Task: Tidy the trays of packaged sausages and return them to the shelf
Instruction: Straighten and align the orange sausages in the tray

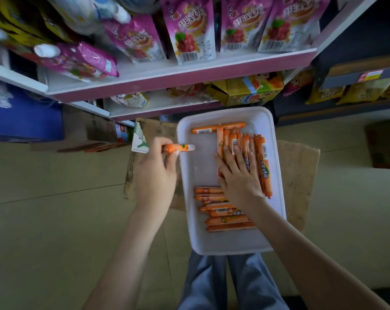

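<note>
Sausages [225, 209] lie in the tray [276, 175]; tray on cardboard [301, 175] before shelves [180, 74].

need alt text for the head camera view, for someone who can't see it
A person's left hand pinches one orange packaged sausage over the rim of a white tray, while the right hand lies flat on a row of sausages inside it. The tray sits on cardboard by shelves of pink snack bags.

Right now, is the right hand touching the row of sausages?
Touching. The head view shows the right hand lying flat on top of the row of sausages.
</note>
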Demonstrator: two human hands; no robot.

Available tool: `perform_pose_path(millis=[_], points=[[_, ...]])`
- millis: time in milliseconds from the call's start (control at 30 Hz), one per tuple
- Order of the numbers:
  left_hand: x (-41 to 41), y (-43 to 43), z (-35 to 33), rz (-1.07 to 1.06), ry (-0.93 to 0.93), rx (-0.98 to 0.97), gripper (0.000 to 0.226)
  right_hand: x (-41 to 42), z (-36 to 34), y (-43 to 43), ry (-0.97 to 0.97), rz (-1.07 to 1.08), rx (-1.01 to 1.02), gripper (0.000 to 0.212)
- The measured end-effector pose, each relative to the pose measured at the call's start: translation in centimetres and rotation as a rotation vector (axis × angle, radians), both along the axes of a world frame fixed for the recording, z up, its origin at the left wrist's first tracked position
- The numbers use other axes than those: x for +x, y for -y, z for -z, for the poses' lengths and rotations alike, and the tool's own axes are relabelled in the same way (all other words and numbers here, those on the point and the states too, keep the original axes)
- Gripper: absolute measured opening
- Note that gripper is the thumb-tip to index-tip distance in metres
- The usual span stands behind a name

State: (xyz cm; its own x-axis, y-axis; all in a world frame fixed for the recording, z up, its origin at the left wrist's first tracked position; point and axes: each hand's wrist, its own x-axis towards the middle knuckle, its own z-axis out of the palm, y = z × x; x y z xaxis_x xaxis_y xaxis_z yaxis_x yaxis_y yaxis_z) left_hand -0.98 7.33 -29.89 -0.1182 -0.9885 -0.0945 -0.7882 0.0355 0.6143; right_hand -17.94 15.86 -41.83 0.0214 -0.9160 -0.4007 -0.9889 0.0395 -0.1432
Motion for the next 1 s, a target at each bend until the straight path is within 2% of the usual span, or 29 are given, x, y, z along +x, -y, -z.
perform_pose_path(millis=[67, 100, 167, 233, 333, 500, 633, 733, 800, 900, 1000], points=[[0.9, -0.5, -1.2, -0.111, -0.25, 0.062, 0.013, 0.0, -1.6, 0.4, 0.125, 0.074, 0.042, 0.066], [1.1, -0.5, -1.6, -0.147, -0.333, 0.087, 0.013, 0.0, -2.9, 0.7, 0.253, 0.114, 0.043, 0.068], [1.1, -0.2, -3.0, -0.216, -0.528, 0.184, 0.014, -0.1, -7.1, 1.9, 0.643, 0.297, 0.093, 0.068], [0.4, 0.3, -5.3, -0.311, -0.73, 0.303, 0.014, -0.5, -12.1, 2.5, 0.964, 0.516, 0.087, 0.055], [-0.7, 1.2, -10.6, -0.405, -0.901, 0.401, 0.011, -1.6, -20.3, 2.8, 1.039, 0.616, -0.116, 0.032], [-1.5, 1.5, -20.0, -0.361, -1.122, 0.518, 0.012, -3.7, -32.9, 2.6, 1.296, 0.62, -0.25, 0.025], [-2.3, 1.0, -27.0, -0.328, -1.345, 0.542, 0.018, -4.2, -39.5, 2.2, 1.406, 0.714, -0.338, 0.019], [-3.6, 0.3, -31.5, -0.182, -1.391, 0.508, 0.019, -3.8, -43.1, 2.1, 1.503, 0.848, -0.401, 0.02], [-4.7, -0.1, -34.0, -0.062, -1.402, 0.469, 0.025, -3.3, -45.5, 2.4, 1.572, 0.814, -0.404, 0.023], [-5.5, -0.1, -37.1, 0.046, -1.476, 0.414, 0.019, -2.7, -48.5, 3.1, 1.673, 0.77, -0.406, 0.028], [-5.2, 0.2, -39.1, 0.129, -1.469, 0.368, 0.013, -2.9, -50.1, 3.6, 1.638, 0.737, -0.405, 0.029]])
